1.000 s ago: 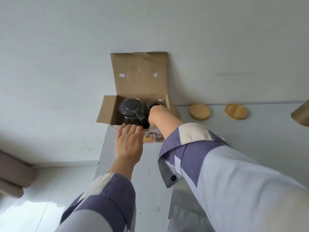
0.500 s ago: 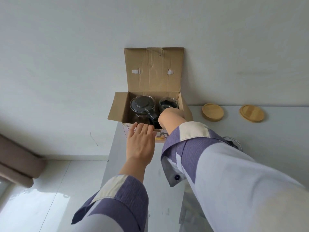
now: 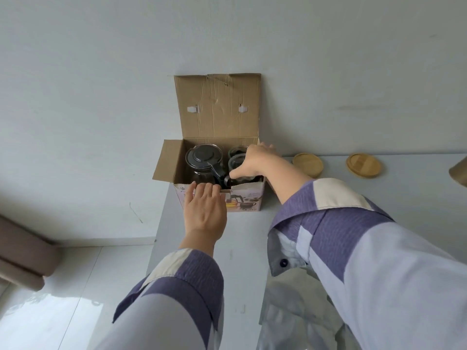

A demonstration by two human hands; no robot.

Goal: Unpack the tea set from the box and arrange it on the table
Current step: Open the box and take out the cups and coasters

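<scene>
An open cardboard box [image 3: 217, 114] stands at the table's back left corner against the wall, lid flap upright. Inside on the left sits a glass teapot [image 3: 203, 157] with a black lid and handle. To its right are glass cups; one glass cup [image 3: 236, 162] is gripped at its rim by my right hand [image 3: 255, 160], just above the box. Another cup [image 3: 237, 149] shows behind it. My left hand [image 3: 206, 210] lies flat against the box's front wall, fingers together, holding nothing.
Two round wooden lids [image 3: 308, 164] [image 3: 364, 164] lie on the grey table [image 3: 247, 243] to the right of the box. A tan object [image 3: 460, 171] pokes in at the right edge. The table's left edge drops to a white floor.
My right hand has come up out of the box with a glass cup in its fingers. The left hand stays pressed on the box front.
</scene>
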